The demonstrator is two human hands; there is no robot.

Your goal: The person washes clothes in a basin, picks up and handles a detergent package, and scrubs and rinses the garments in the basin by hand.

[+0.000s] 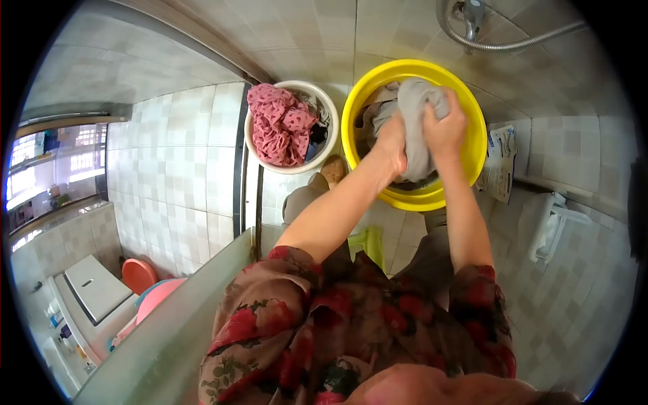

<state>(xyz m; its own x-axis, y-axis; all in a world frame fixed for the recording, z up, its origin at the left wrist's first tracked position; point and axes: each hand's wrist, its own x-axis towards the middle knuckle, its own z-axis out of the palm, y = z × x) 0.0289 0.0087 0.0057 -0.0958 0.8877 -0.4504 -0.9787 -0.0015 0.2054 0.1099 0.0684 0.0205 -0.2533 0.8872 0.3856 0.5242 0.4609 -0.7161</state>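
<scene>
Right-hand fingers (453, 103) clutch grey cloth (414, 101), upper centre; the left hand (390, 147), fingers hidden, could slip if slack.

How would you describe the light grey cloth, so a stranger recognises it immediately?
Find the big yellow basin, right of the white basin. Over it, the light grey cloth is bunched between the left hand and right hand, paler than the dark laundry beneath.
</scene>
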